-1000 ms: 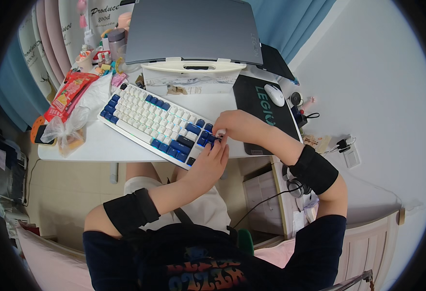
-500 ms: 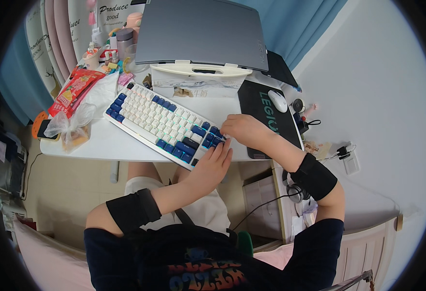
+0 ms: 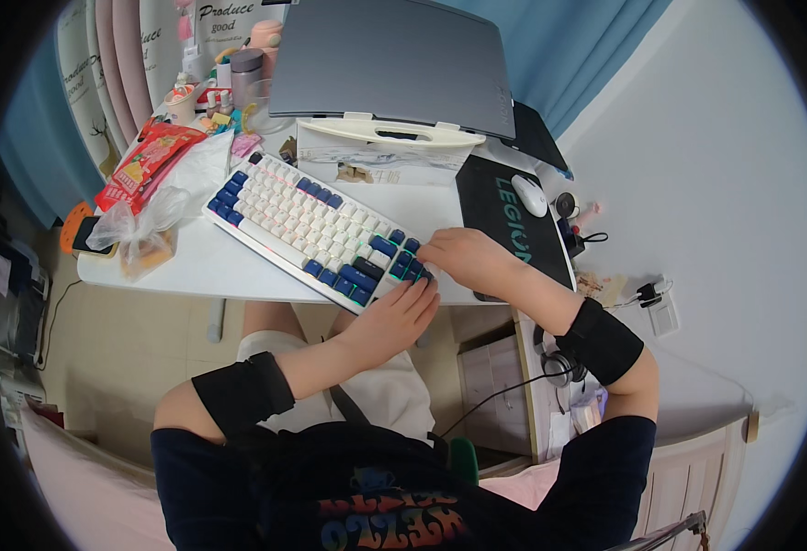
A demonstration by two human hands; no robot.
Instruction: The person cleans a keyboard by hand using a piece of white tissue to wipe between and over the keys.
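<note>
A white and dark blue keyboard [image 3: 310, 225] lies slantwise on the desk, with coloured light glowing between its keys. Its near right corner reaches past the desk's front edge. My left hand [image 3: 394, 318] grips that corner, fingers lying over the end of the keyboard and the thumb hidden. Just beyond it, my right hand [image 3: 468, 261] is at the keyboard's right end, its fingers curled together by the blue keys. Whatever those fingertips pinch is too small or covered to make out. Black bands wrap both my forearms.
Behind the keyboard, a grey laptop [image 3: 389, 64] rests on a white stand [image 3: 394, 136]. A white mouse [image 3: 529, 196] sits on a black mat [image 3: 490, 207] to the right. Red packaging [image 3: 151, 161] and a tied plastic bag [image 3: 141, 230] occupy the left side. Headphones [image 3: 561, 367] hang below right.
The view has shifted slightly. My right hand has come a little nearer to me along the keyboard's right end, while my left hand stays at the corner.
</note>
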